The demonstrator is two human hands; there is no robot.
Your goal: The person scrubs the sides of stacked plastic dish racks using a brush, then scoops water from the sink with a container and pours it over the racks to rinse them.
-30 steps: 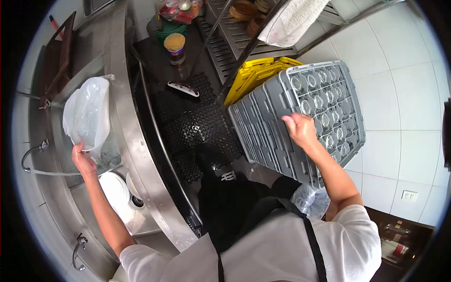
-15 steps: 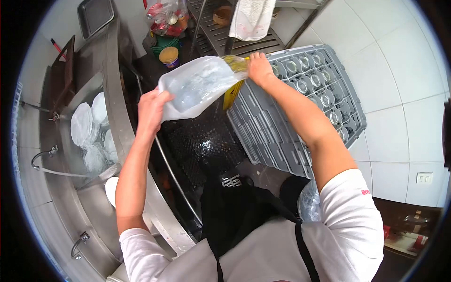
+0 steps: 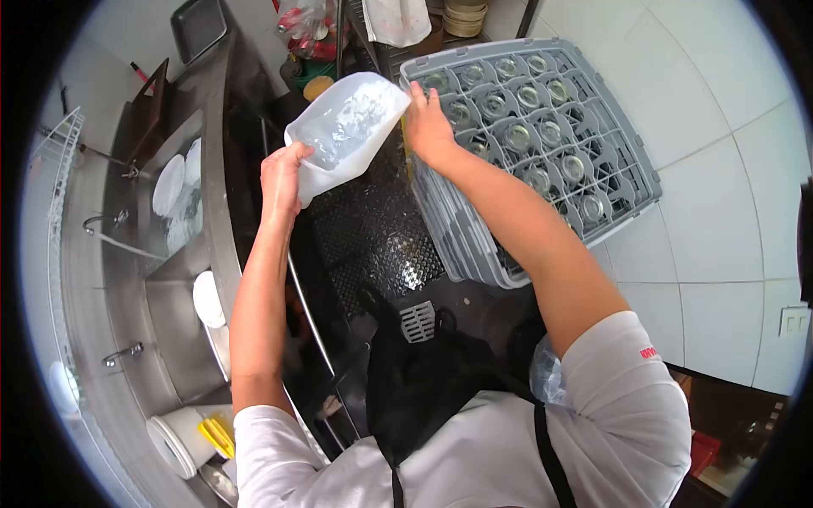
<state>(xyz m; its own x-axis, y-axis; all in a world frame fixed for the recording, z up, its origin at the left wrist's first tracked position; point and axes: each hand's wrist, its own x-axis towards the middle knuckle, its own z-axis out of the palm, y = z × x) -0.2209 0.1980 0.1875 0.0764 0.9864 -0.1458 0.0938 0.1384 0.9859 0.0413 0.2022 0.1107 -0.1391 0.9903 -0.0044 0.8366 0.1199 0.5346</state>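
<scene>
My left hand (image 3: 284, 173) is closed on the near rim of a translucent white plastic container (image 3: 343, 127), which it holds tilted with its thumb on the inner side. The wet inside shines, and the far corner reaches my right hand. My right hand (image 3: 429, 127) lies at the left edge of a grey glass rack (image 3: 529, 279), fingers forward and a little apart. Whether it also touches the container's corner I cannot tell. Upturned drinking glasses (image 3: 518, 135) stand in several of the rack's compartments.
To my left runs a steel sink counter (image 3: 222, 203) with taps and white plates (image 3: 169, 184) in water. A white bucket (image 3: 174, 440) stands near a yellow object (image 3: 218, 436). Dark textured matting (image 3: 381, 254) covers the floor. A white cloth (image 3: 396, 21) hangs from the back shelf.
The view has shifted, bringing the rack closer to the middle and more of the sinks into sight. My right hand now overlaps the rack's left edge; my left hand keeps holding the container.
</scene>
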